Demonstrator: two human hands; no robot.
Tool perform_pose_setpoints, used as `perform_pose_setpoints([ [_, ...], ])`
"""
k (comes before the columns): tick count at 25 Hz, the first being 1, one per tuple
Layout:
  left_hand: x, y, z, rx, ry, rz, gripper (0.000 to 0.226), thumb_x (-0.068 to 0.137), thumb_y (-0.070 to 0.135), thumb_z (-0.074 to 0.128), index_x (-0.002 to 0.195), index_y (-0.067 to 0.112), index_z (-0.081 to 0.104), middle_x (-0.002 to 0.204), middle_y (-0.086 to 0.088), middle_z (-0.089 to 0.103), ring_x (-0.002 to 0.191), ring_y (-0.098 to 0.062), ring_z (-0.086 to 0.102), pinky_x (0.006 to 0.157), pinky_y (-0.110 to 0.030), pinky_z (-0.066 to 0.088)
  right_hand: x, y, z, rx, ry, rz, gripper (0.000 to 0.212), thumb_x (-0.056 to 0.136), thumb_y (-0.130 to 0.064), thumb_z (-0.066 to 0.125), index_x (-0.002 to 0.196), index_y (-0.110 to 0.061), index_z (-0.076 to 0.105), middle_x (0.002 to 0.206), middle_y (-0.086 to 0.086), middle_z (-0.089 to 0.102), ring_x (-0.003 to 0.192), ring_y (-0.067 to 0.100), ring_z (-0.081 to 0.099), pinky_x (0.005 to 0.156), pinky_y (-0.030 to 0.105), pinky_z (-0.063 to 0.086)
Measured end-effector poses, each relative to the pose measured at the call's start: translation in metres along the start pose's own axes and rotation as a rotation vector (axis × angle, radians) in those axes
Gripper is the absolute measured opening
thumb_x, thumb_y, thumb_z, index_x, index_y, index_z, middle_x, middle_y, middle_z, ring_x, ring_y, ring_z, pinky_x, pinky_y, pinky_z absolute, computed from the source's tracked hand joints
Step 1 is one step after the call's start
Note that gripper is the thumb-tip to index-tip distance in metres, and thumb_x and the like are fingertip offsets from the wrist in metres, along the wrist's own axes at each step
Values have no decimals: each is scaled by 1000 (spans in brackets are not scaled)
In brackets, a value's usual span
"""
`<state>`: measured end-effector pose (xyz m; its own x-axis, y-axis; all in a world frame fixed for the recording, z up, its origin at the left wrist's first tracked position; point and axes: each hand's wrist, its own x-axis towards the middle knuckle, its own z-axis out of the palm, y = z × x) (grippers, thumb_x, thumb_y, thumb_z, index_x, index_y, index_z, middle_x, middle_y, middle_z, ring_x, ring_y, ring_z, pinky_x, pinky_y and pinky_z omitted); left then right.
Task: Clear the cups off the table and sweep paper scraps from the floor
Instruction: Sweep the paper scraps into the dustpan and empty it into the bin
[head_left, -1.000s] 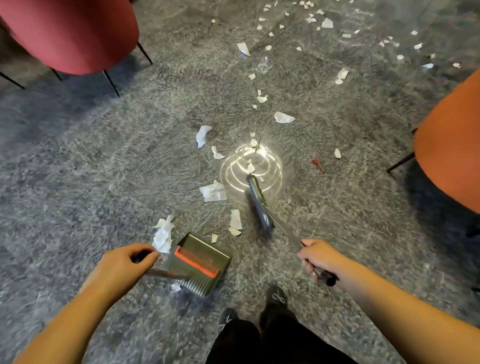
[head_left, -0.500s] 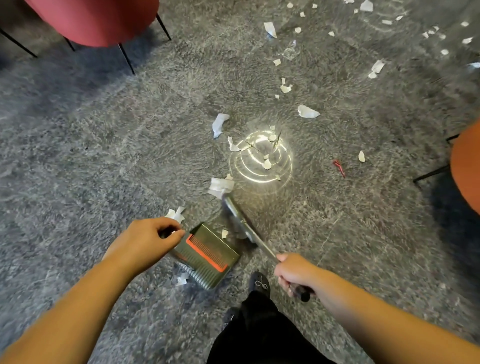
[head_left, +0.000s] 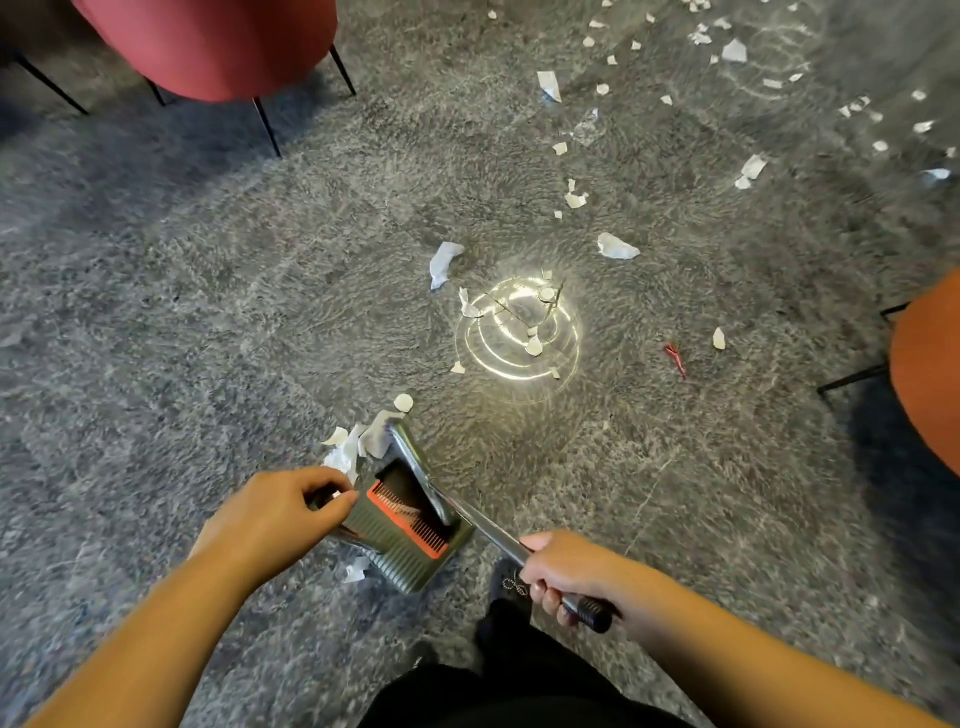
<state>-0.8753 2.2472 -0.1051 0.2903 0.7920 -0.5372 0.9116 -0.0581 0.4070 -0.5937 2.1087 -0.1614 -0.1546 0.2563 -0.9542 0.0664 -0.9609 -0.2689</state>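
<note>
Across the whole frame, grey speckled floor (head_left: 197, 322), and it is littered! Upper left, a red chair (head_left: 208, 41) on thin black legs; at the right edge, an orange chair (head_left: 930, 374) pokes in.

Centre bottom, here is the action: the green dustpan (head_left: 410, 545), with its orange comb strip, sits mouth-up toward the middle of the frame, and the broom (head_left: 415, 467) head lies right across that mouth. The left hand (head_left: 275, 514) has its fingers curled tight around the dustpan's handle. The right hand (head_left: 571, 577) is wrapped firmly round the broom's metal shaft, just above the black end grip.

A clump of paper scraps (head_left: 358, 441) sits bunched at the pan's far left corner, touching the broom tip. White, torn, crumpled, light as anything! To land this stroke well, I'd say keep the pan's lip flat on the floor and draw the bristles short and low, so nothing skips off sideways; that clump sits near the edge and could slip past.

Plenty left, too: scattered scraps (head_left: 613, 247) run through the middle, around a bright ring of reflected light (head_left: 519, 332), and thicken toward the upper right. A small red bit (head_left: 675, 356) lies centre right. No cups or table in view.
</note>
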Motion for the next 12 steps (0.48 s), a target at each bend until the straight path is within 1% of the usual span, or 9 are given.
perform_pose_setpoints([
  [2,-15,-20,1,-45,6,-11,8,80,64,57,88,64,59,75,34,62,63,5,60,58,-27,54,-4,2,6,5,35,-11,64,87,-3,42,148,-14,26,56,0,44,40,9,38,41,20,31],
  [4,-33,-44,-1,-109,38,-47,9,80,61,60,88,65,58,75,34,63,63,6,60,57,-25,52,-6,4,17,29,70,-22,61,89,-3,42,147,-14,28,59,2,44,42,11,37,42,21,31],
  [6,-45,-67,-7,-186,76,-74,11,82,56,63,88,64,60,76,33,64,65,4,62,61,-27,54,-5,3,33,81,116,-43,59,89,-3,41,146,-13,28,58,3,43,44,12,36,43,22,29],
  [8,-53,-88,-18,-225,90,-75,11,82,54,64,89,62,62,79,33,64,68,3,62,64,-27,54,-2,0,52,128,160,-82,58,89,-3,40,145,-15,30,56,2,42,44,12,34,43,21,28],
  [10,-65,-111,-34,-246,88,-64,11,81,54,65,88,62,63,80,35,64,70,6,61,62,-24,50,3,-5,76,145,204,-109,61,90,-2,40,147,-18,27,55,3,43,43,12,34,42,21,28],
  [11,-68,-119,-42,-255,92,-56,11,80,53,66,87,61,63,79,35,64,68,6,61,59,-22,48,5,-8,84,149,221,-121,63,91,-2,41,149,-19,24,56,3,45,43,12,35,42,22,29],
  [12,-73,-130,-49,-261,97,-52,11,80,51,67,86,60,64,77,33,65,62,4,61,55,-21,46,7,-11,92,160,235,-133,66,91,-3,43,151,-19,20,56,4,46,43,13,36,42,23,29],
])
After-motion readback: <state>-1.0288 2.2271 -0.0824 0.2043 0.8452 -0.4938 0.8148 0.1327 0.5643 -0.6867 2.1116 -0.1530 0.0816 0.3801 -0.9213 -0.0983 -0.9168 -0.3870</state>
